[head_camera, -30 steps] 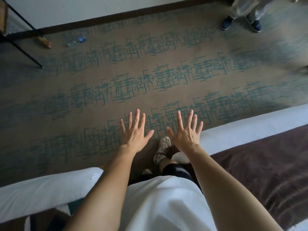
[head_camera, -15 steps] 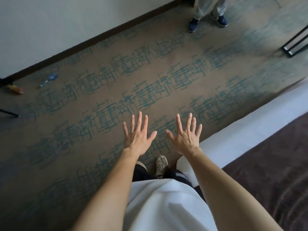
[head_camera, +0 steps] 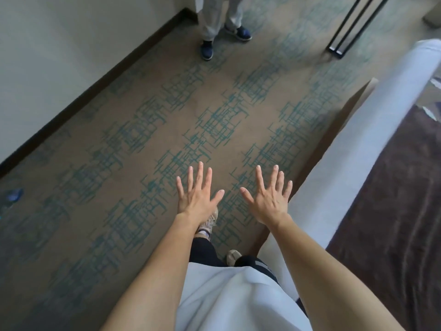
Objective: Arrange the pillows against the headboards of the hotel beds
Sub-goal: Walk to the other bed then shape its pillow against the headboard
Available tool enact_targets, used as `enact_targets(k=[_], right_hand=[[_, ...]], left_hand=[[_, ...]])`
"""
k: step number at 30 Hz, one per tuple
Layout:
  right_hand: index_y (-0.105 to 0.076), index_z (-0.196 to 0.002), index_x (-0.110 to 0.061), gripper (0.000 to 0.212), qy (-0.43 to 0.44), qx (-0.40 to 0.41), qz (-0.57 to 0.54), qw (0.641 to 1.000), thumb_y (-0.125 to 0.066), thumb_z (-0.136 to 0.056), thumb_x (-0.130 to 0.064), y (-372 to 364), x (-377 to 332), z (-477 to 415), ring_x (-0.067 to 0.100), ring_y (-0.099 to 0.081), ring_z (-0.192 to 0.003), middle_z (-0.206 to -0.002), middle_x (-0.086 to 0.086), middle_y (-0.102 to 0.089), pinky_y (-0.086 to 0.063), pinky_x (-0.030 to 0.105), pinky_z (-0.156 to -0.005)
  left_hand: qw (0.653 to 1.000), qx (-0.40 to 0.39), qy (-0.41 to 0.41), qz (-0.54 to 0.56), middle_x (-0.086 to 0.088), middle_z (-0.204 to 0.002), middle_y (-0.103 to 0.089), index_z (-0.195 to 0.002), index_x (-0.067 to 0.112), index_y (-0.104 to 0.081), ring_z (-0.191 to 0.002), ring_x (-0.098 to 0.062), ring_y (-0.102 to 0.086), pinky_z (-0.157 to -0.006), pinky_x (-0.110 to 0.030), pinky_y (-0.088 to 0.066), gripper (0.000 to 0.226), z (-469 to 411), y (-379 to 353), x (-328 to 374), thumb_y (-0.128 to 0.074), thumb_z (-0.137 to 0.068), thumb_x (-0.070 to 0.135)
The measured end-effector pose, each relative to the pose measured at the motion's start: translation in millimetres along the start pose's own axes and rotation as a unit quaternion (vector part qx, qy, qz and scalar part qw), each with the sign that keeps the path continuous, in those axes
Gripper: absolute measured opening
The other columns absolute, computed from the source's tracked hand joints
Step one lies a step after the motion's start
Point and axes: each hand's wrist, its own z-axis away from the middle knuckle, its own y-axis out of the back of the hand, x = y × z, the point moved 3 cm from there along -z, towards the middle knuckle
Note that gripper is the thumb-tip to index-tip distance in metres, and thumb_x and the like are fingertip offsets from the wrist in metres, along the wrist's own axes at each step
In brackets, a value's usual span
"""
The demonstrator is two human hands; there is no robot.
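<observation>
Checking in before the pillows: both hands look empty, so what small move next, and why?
Probably turn right toward the white-edged bed with the dark brown runner. The open left hand and open right hand hold nothing over the teal-patterned carpet, and no pillow or headboard is in view.

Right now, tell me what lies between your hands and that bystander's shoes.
Only bare patterned carpet separates the hands from the shoes, per the head view.
</observation>
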Motion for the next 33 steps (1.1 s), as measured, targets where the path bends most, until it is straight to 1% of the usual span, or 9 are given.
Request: enact_targets(k=[4,8,13,17,21,28,33], right_hand=[[0.021,-0.156,-0.036,0.083,-0.048,0.01,-0.029,0.998,-0.004,-0.091,-0.081,21,-20,-33,0.036,0.021,-0.152,-0.164,0.016,0.026,0.013,0.059,-0.12],[0.02,-0.156,-0.037,0.082,-0.087,0.026,-0.061,0.994,-0.005,-0.091,-0.08,42,-36,-61,0.035,0.021,-0.152,-0.164,0.016,0.026,0.013,0.059,-0.12],[0.023,-0.155,-0.038,0.081,-0.131,0.037,-0.074,0.988,-0.005,-0.092,-0.08,58,-28,-76,0.036,0.022,-0.152,-0.163,0.015,0.028,0.013,0.059,-0.119],[0.025,-0.154,-0.036,0.081,-0.176,0.041,-0.084,0.98,-0.004,-0.092,-0.079,68,-5,-86,0.036,0.021,-0.152,-0.163,0.016,0.028,0.012,0.059,-0.12],[0.021,-0.156,-0.035,0.083,-0.202,0.051,-0.107,0.972,-0.007,-0.092,-0.079,79,23,-103,0.037,0.018,-0.153,-0.164,0.018,0.024,0.011,0.06,-0.119],[0.022,-0.156,-0.036,0.083,-0.223,0.065,-0.117,0.965,-0.007,-0.091,-0.079,119,101,-158,0.036,0.02,-0.152,-0.164,0.018,0.025,0.013,0.059,-0.118],[0.022,-0.156,-0.035,0.083,-0.24,0.075,-0.137,0.958,-0.009,-0.092,-0.079,153,155,-194,0.036,0.021,-0.152,-0.164,0.017,0.027,0.017,0.058,-0.117]], left_hand=[[0.998,-0.011,-0.051,-0.03,-0.002,-0.165,0.028,-0.16,0.023,0.012,-0.153,-0.029,0.024,-0.12,-0.063,0.011,0.081,-52,36,-4,-0.018,-0.1,0.068],[0.994,-0.015,-0.099,-0.048,-0.001,-0.165,0.029,-0.16,0.024,0.011,-0.153,-0.029,0.025,-0.12,-0.063,0.012,0.08,-95,63,-4,-0.019,-0.1,0.068],[0.987,-0.024,-0.137,-0.074,-0.001,-0.163,0.033,-0.158,0.023,0.017,-0.151,-0.028,0.028,-0.12,-0.062,0.015,0.081,-135,82,7,-0.017,-0.1,0.068],[0.981,-0.035,-0.169,-0.089,-0.001,-0.163,0.033,-0.159,0.023,0.017,-0.151,-0.027,0.029,-0.119,-0.062,0.015,0.081,-160,91,30,-0.017,-0.1,0.068],[0.974,-0.04,-0.198,-0.106,-0.001,-0.163,0.033,-0.159,0.023,0.017,-0.151,-0.028,0.028,-0.119,-0.062,0.016,0.082,-186,96,68,-0.017,-0.1,0.068],[0.964,-0.032,-0.232,-0.127,0.0,-0.164,0.031,-0.159,0.023,0.016,-0.152,-0.028,0.025,-0.12,-0.064,0.012,0.082,-246,113,159,-0.016,-0.099,0.069],[0.96,-0.028,-0.242,-0.14,0.0,-0.164,0.032,-0.159,0.024,0.016,-0.152,-0.028,0.025,-0.12,-0.064,0.012,0.081,-285,134,220,-0.014,-0.099,0.069]])
